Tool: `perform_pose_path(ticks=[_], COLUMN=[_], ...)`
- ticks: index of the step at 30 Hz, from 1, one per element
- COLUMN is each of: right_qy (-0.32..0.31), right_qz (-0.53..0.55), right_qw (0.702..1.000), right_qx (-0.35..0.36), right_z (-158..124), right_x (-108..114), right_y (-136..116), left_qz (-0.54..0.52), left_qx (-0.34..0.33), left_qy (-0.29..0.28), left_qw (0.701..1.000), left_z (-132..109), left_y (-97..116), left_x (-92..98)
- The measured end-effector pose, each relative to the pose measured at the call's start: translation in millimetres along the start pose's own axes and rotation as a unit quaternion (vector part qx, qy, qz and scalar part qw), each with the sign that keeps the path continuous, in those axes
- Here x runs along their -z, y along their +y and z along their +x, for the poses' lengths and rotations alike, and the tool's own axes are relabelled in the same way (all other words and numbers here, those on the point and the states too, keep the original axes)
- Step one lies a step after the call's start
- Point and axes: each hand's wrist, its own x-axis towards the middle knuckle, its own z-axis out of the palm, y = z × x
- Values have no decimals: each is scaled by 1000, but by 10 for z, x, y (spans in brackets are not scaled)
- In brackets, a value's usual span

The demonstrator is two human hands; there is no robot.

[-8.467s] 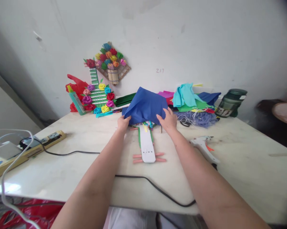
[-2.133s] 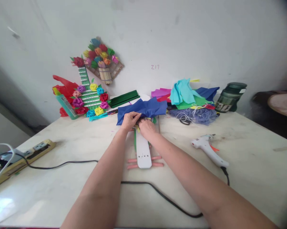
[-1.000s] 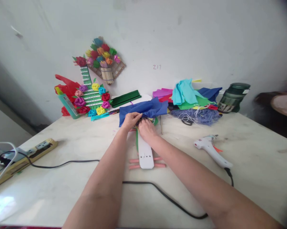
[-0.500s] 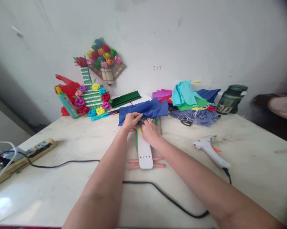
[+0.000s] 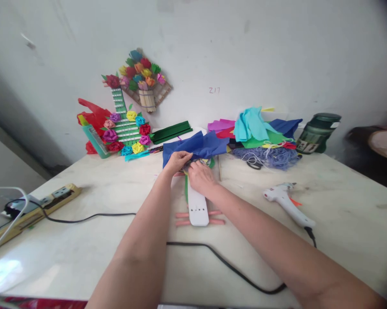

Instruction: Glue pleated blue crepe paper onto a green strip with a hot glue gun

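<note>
Blue crepe paper (image 5: 196, 145) lies crumpled across the middle of the table, beyond both hands. My left hand (image 5: 178, 162) pinches its near edge between thumb and fingers. Beside it, my right hand (image 5: 200, 175) has its fingers bent and pressed down on something small and dark between the hands, too hidden to name. Beneath my right hand a white strip with a rounded end (image 5: 198, 208) points toward me, with small dark holes near that end. Pink sticks (image 5: 216, 222) lie crosswise under it, and a green strip shows along its left side.
A white glue gun (image 5: 288, 205) lies at the right, its black cord crossing in front. At the left is a power strip (image 5: 61, 194). Behind stand a flower-covered guitar shape (image 5: 125, 124), a glue bottle (image 5: 96, 141), coloured papers (image 5: 253, 126) and a dark green bottle (image 5: 317, 134).
The whole view has shifted slightly, so the table items sit a little farther right. Both hands remain at the blue paper's near edge, with only slight finger movement.
</note>
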Motion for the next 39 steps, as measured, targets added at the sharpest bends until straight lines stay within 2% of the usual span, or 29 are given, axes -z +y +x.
perform_pose_path(ticks=[3, 6, 15, 19, 26, 29, 32, 35, 39], right_qy=[-7, -15, -53, -72, 11, 12, 19, 14, 3], right_qz=[39, 51, 34, 51, 45, 14, 19, 34, 23], right_qw=[996, 993, 997, 996, 999, 1000, 998, 995, 994], right_qx=[78, 105, 38, 4, 28, 5, -51, -97, -105], right_z=[-18, 35, 154, 187, 36, -78, -124, -78, 44], right_x=[-30, -87, -111, -172, -89, -15, 7, -31, -93], right_y=[13, 50, 47, 44, 13, -5, 0, 28, 59], left_qz=[-14, 5, 48, 40, 1, 2, -13, -36, -49], left_qx=[-11, -26, -55, -38, -2, 0, 9, 21, 26], left_qy=[-11, -20, -3, -17, -17, -11, -8, -3, -5], left_qw=[1000, 999, 997, 998, 1000, 1000, 1000, 999, 998], left_z=[11, 22, 16, -4, -6, -8, -24, -42, -42], left_y=[33, 76, 186, 184, 71, 41, 24, 16, 25], left_x=[52, 89, 79, 58, 20, 19, 9, -7, -9])
